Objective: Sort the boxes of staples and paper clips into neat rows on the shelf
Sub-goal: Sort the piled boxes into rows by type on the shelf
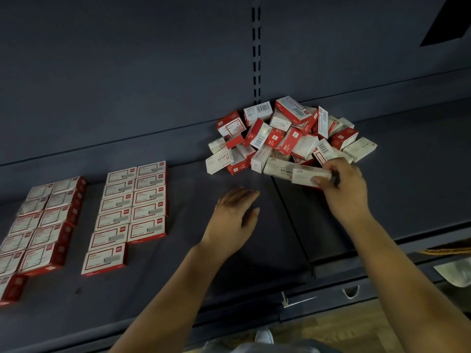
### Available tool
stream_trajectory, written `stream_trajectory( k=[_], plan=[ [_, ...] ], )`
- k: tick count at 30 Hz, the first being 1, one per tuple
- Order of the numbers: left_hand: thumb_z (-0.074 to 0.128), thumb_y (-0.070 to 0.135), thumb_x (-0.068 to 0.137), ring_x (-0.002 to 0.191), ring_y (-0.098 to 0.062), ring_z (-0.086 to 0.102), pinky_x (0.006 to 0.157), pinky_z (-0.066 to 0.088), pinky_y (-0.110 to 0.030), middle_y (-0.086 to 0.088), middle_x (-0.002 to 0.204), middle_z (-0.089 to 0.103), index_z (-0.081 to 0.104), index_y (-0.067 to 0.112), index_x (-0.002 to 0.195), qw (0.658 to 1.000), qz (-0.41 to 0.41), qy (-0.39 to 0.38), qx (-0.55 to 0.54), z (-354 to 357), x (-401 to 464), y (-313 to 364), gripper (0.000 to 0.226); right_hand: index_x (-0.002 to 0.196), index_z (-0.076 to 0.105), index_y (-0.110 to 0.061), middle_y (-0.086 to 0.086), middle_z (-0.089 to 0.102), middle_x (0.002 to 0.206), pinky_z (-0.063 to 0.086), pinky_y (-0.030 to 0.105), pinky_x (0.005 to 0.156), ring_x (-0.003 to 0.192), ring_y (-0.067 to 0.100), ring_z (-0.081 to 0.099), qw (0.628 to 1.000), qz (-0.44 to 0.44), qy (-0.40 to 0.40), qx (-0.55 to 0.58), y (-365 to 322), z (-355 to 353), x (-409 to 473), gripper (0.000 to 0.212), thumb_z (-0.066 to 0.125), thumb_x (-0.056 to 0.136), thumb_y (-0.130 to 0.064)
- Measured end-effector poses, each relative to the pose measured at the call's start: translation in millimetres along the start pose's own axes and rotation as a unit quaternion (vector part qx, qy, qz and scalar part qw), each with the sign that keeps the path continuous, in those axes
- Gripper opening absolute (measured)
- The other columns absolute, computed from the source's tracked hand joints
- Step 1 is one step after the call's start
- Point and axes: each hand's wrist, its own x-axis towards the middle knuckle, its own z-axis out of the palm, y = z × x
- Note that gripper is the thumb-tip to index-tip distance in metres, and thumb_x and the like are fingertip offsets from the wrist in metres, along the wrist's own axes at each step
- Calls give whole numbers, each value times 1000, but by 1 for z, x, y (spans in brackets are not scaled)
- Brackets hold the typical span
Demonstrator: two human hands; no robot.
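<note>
This looks like a shop aisle: a dark metal shelf (pixel 178 289) with a slotted upright (pixel 256 47) in its back panel carries many identical red-and-white boxes in rows (pixel 127 212) left of the grip and a heap (pixel 280 133) just behind it.

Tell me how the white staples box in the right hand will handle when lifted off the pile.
The white staples box, pinched by the right hand, looks like stiff cardboard, so it should keep its shape. Its flat sides make rolling unlikely. Pulling it may shift the loose pile it touches.
</note>
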Motion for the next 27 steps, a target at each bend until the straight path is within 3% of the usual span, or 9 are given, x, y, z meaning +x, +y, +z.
stream_trajectory(
  k=[3, 8, 11, 14, 19, 23, 25, 27],
  plan=[
    [55, 23, 90, 109, -20, 57, 86, 46, -26, -5, 121, 61, 57, 10, 125, 996, -32, 31, -81, -11, -3, 8, 38, 87, 58, -14, -1, 59, 88, 43, 7, 67, 76, 4, 55, 995, -30, -20, 88, -14, 1, -10, 15, 65, 82, -2],
    [62, 21, 88, 110, 2, 51, 86, 36, -1, 10, 117, 57, 52, 16, 131, 977, -109, 24, -183, -30, -5, 23, 44, 89, 65, -11, 3, 63, 81, 48, 11, 63, 71, -1, 59, 962, -34, -97, 255, -34, 7, -31, 16, 64, 81, 3],
    [64, 17, 86, 100, 8, 58, 86, 43, -7, 13, 106, 63, 56, 18, 125, 950, -145, 14, -275, -37, -6, 27, 40, 91, 66, -7, 5, 62, 75, 48, 13, 57, 64, -2, 57, 940, -4, -117, 320, -49, 10, -42, 14, 64, 81, 2],
    [63, 6, 86, 93, 5, 62, 80, 46, -10, 12, 98, 67, 63, 15, 113, 924, -163, 25, -344, -44, -7, 29, 29, 85, 68, -16, -6, 65, 67, 48, 14, 58, 62, -2, 58, 932, 7, -138, 335, -59, 10, -46, 15, 67, 78, -2],
    [62, 0, 84, 99, -8, 64, 85, 50, -19, -6, 106, 68, 62, 6, 118, 882, -193, 62, -425, -50, -9, 26, 34, 82, 67, -18, -9, 67, 64, 50, 16, 56, 63, 1, 61, 920, 26, -154, 359, -68, 10, -48, 13, 69, 75, -6],
    [57, -3, 87, 104, -18, 63, 88, 53, -30, -11, 108, 67, 61, 4, 118, 850, -212, 87, -475, -52, -9, 25, 32, 80, 67, -13, -4, 70, 72, 53, 21, 62, 70, 7, 64, 915, 13, -192, 355, -68, 10, -52, 12, 62, 75, -23],
    [55, -3, 87, 102, -15, 64, 84, 54, -27, -5, 106, 68, 62, 10, 114, 842, -207, 101, -488, -54, -9, 25, 31, 78, 69, -14, 3, 69, 74, 51, 22, 67, 72, 8, 63, 917, -11, -228, 326, -68, 9, -54, 18, 60, 76, -30],
    [55, -2, 87, 95, -7, 64, 78, 53, -22, 6, 96, 68, 62, 16, 111, 840, -190, 109, -496, -57, -10, 22, 31, 86, 69, -17, 1, 70, 80, 50, 18, 72, 79, 7, 64, 916, -38, -264, 300, -70, 7, -54, 11, 63, 78, -22]
  ],
)
